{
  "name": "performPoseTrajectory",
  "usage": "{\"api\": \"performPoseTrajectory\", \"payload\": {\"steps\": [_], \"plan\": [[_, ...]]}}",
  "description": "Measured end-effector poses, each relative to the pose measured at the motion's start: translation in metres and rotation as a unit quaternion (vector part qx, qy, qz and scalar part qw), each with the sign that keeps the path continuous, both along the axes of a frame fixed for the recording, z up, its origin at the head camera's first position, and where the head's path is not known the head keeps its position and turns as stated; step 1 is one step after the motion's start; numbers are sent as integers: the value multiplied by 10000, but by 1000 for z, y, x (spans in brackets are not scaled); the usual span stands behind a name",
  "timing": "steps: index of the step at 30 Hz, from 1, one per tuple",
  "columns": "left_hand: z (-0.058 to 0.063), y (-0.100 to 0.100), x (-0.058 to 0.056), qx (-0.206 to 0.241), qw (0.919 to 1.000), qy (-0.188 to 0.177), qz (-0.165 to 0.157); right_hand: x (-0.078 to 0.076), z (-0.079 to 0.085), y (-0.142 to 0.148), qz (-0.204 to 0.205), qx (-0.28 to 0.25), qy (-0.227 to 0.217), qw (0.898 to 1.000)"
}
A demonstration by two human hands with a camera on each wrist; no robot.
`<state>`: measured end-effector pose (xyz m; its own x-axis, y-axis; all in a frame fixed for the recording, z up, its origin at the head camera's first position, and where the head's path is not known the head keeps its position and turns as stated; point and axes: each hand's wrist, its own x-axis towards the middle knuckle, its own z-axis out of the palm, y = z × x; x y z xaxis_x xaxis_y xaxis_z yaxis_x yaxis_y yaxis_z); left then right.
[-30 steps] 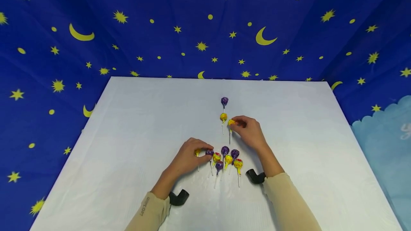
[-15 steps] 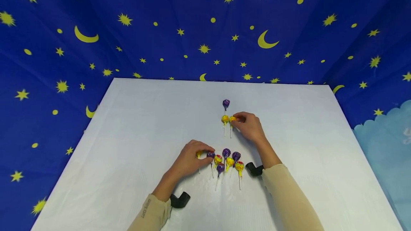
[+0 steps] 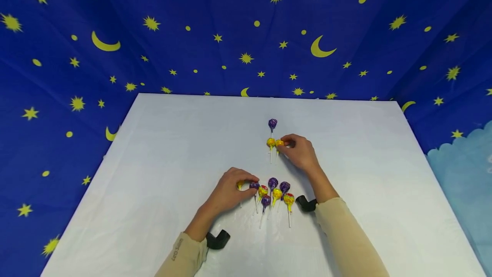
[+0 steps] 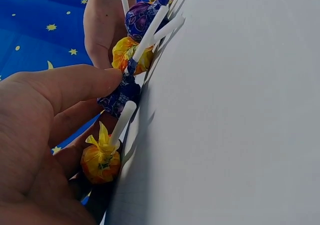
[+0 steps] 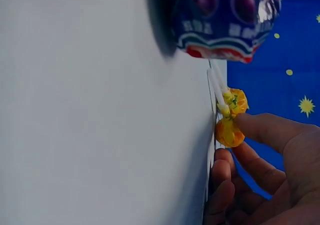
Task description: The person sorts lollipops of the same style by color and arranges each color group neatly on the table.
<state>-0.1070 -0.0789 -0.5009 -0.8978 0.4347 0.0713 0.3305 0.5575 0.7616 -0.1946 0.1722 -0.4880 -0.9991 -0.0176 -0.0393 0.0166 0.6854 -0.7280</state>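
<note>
In the head view my right hand [image 3: 300, 152] pinches a yellow lollipop [image 3: 279, 143] by its wrapped head, right beside a second yellow lollipop [image 3: 270, 142]. Beyond that pair lies a purple lollipop [image 3: 272, 123], its stick pointing toward me. The right wrist view has thumb and finger on the yellow lollipop [image 5: 230, 133]. Nearer to me, my left hand [image 3: 228, 189] holds another purple lollipop [image 4: 122, 96] between thumb and fingers. A yellow-orange lollipop [image 4: 102, 157] lies under that hand, close to the palm.
Several purple and yellow lollipops, among them a yellow one [image 3: 289, 200], lie clustered right of my left hand. One black bent tube [image 3: 218, 240] lies by the left sleeve, another black bent tube [image 3: 306, 204] by the right. A starry blue cloth [image 3: 200, 46] hangs behind the white table [image 3: 173, 140].
My right hand has slid the yellow lollipop forward until it lies beside the other yellow one. My left hand has stayed on its purple lollipop. The head view has shifted slightly.
</note>
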Motion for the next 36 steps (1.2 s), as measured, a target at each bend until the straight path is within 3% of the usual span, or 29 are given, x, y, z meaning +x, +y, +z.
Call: {"api": "performPoseTrajectory", "payload": {"steps": [21, 36], "plan": [[-2, 1, 2, -9, 9999, -54, 93, 13, 2, 3, -240, -389, 287, 9985], [-1, 4, 3, -181, 9998, 53, 107, 31, 8, 3, 516, -244, 158, 9982]]}}
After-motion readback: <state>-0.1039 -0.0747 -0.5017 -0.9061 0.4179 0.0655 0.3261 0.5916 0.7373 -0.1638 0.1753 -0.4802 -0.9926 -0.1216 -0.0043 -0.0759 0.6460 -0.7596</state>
